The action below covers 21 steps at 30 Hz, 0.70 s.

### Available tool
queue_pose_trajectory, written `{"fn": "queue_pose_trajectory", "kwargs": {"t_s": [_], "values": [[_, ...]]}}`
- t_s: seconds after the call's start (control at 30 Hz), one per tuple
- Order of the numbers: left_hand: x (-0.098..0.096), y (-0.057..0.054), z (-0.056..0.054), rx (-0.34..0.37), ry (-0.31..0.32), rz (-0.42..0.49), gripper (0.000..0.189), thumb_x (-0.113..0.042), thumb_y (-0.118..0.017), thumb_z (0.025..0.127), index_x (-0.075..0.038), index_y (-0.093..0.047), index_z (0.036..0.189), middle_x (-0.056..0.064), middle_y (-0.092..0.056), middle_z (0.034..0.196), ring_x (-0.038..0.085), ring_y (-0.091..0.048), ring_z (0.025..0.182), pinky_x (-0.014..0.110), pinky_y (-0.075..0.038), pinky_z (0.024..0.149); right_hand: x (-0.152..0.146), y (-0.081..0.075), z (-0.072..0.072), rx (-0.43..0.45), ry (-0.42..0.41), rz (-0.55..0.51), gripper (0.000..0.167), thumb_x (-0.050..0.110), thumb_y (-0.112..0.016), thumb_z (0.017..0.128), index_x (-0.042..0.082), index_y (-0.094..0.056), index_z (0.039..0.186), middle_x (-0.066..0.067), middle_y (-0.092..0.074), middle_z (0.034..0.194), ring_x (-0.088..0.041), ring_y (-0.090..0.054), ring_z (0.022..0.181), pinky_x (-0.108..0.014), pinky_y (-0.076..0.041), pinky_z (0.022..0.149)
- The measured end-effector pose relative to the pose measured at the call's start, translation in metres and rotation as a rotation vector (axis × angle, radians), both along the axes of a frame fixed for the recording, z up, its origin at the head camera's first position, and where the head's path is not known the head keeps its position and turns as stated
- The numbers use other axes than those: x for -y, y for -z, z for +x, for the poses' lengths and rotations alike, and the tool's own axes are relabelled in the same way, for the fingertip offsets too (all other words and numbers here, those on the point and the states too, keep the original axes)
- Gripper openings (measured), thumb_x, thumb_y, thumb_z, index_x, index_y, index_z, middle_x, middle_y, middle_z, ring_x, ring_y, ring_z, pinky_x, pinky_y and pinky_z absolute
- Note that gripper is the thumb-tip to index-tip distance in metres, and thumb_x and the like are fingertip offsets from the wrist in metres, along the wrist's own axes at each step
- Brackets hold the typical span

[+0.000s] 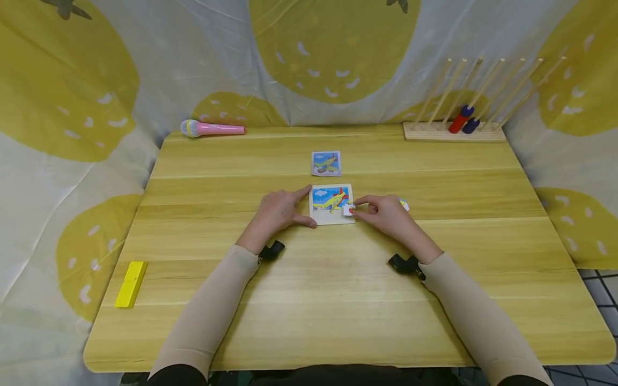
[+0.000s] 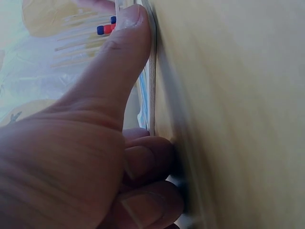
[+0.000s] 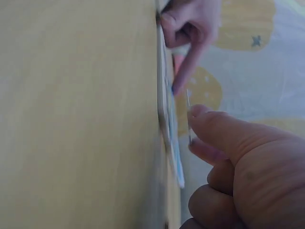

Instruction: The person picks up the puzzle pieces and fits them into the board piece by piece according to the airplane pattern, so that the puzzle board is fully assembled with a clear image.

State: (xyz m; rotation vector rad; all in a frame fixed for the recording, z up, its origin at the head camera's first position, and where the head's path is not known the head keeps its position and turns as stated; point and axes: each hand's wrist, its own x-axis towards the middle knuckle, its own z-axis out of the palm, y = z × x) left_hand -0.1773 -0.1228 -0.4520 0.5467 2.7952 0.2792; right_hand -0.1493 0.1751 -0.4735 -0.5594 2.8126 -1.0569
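A square puzzle board (image 1: 333, 217) with an airplane picture lies mid-table, its upper part filled and its lower strip bare. My left hand (image 1: 279, 210) touches the board's left corners with a straight forefinger and thumb; in the left wrist view the thumb (image 2: 102, 71) rests along the edge. My right hand (image 1: 386, 212) pinches a small puzzle piece (image 1: 347, 209) between thumb and forefinger at the board's right side. In the right wrist view that piece (image 3: 189, 117) is held edge-on, apart from the board (image 3: 162, 100). Another puzzle piece (image 1: 404, 203) lies partly hidden behind my right hand.
Beyond the board lies a picture card (image 1: 326, 163) with the same airplane. A pink toy microphone (image 1: 217, 128) lies at the back left, and a wooden peg stand (image 1: 454, 135) with red and blue beads at the back right. A yellow block (image 1: 131, 284) is at the left.
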Motion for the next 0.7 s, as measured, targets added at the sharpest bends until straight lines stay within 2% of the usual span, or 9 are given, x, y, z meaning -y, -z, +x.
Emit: {"fn": "queue_pose_trajectory", "kwargs": {"t_s": [0.17, 0.3, 0.43, 0.7], "values": [[0.000, 0.002, -0.001, -0.019, 0.019, -0.010, 0.112, -0.080, -0.080, 0.072, -0.031, -0.042, 0.164, 0.004, -0.052, 0.066, 0.019, -0.039, 0.063, 0.033, -0.032, 0.056, 0.041, -0.004, -0.003, -0.053, -0.096, 0.074, 0.028, 0.035, -0.077, 0.099, 0.014, -0.081, 0.116, 0.007, -0.046, 0.057, -0.008, -0.035, 0.052, -0.025, -0.030, 0.053], [0.002, 0.003, -0.001, -0.040, 0.021, -0.016, 0.111, -0.080, -0.079, 0.072, -0.031, -0.043, 0.164, 0.004, -0.050, 0.064, 0.018, -0.037, 0.060, 0.033, -0.030, 0.055, 0.063, -0.007, -0.004, -0.124, -0.146, 0.184, 0.028, 0.035, -0.074, 0.100, 0.014, -0.081, 0.117, 0.005, -0.053, 0.058, -0.009, -0.040, 0.053, -0.025, -0.032, 0.053], [0.002, 0.002, 0.000, -0.064, 0.029, -0.005, 0.109, -0.078, -0.080, 0.072, -0.030, -0.044, 0.163, 0.001, -0.047, 0.064, 0.018, -0.036, 0.060, 0.033, -0.030, 0.053, 0.069, -0.008, -0.003, -0.152, -0.162, 0.234, 0.026, 0.034, -0.075, 0.100, 0.013, -0.082, 0.116, 0.003, -0.056, 0.059, -0.010, -0.041, 0.051, -0.025, -0.031, 0.052], [0.002, 0.002, 0.001, -0.059, 0.024, -0.006, 0.107, -0.078, -0.079, 0.074, -0.030, -0.045, 0.163, 0.005, -0.051, 0.064, 0.018, -0.035, 0.059, 0.033, -0.030, 0.053, 0.071, -0.005, -0.002, -0.133, -0.157, 0.220, 0.029, 0.034, -0.075, 0.101, 0.013, -0.081, 0.119, 0.002, -0.061, 0.063, -0.010, -0.046, 0.053, -0.025, -0.034, 0.053]]}}
